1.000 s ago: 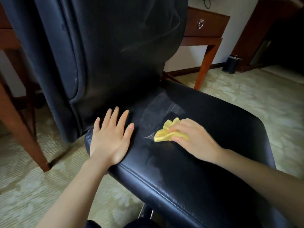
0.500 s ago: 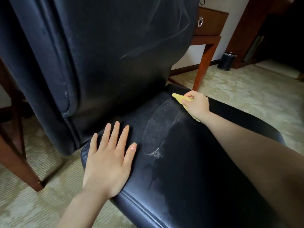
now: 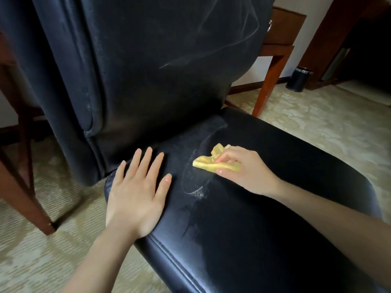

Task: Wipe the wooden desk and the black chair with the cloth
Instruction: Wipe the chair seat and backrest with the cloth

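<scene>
A black bin [image 3: 298, 78], contents unseen, is stood far right, while the crumpled yellow cloth [image 3: 208, 162] is pinched by fingers of the right hand [image 3: 247, 172] on the dusty black chair [image 3: 285, 182] seat, the left hand [image 3: 135, 197] laid flat, fingers spread.

Chair [image 3: 211, 127]: backrest [image 3: 158, 70] at 12 o'clock of seat [image 3: 264, 225]. Left hand [image 3: 135, 193] flat on seat. Cloth [image 3: 206, 163] at its 3 o'clock, on seat, in right hand [image 3: 243, 170]. Desk [image 3: 281, 28] behind backrest, 1 o'clock. Bin [image 3: 298, 78] on floor [image 3: 317, 127], 2 o'clock.
</scene>
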Motion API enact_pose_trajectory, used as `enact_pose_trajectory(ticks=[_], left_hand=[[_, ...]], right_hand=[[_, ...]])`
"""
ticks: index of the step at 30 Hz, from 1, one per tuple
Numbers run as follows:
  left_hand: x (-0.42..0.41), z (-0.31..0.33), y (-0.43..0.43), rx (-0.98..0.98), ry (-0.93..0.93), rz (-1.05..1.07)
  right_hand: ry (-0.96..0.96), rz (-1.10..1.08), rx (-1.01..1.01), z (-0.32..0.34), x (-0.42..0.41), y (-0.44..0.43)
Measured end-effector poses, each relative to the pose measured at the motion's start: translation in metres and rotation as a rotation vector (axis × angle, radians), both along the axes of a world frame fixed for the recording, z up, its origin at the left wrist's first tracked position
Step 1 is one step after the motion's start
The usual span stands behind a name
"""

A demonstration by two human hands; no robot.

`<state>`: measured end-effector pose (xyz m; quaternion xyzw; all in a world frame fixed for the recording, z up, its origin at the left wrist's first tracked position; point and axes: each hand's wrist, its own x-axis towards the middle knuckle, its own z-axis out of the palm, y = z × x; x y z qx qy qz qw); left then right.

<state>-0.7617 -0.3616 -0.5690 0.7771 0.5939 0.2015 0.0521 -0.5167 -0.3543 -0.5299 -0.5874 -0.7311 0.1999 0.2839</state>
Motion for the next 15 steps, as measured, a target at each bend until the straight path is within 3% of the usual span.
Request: enact_pose_trajectory(ticks=[9, 15], left_hand=[[-0.001, -0.001, 0.004, -0.028, 0.067, -0.01], [0.0, 0.001, -0.001, -0.031, 0.046, -0.013]], right_hand=[[-0.057, 0.254, 0.066, -0.008, -0.002, -0.07], [-0.148, -0.026, 0.185, -0.006, 0.031, -0.01]])
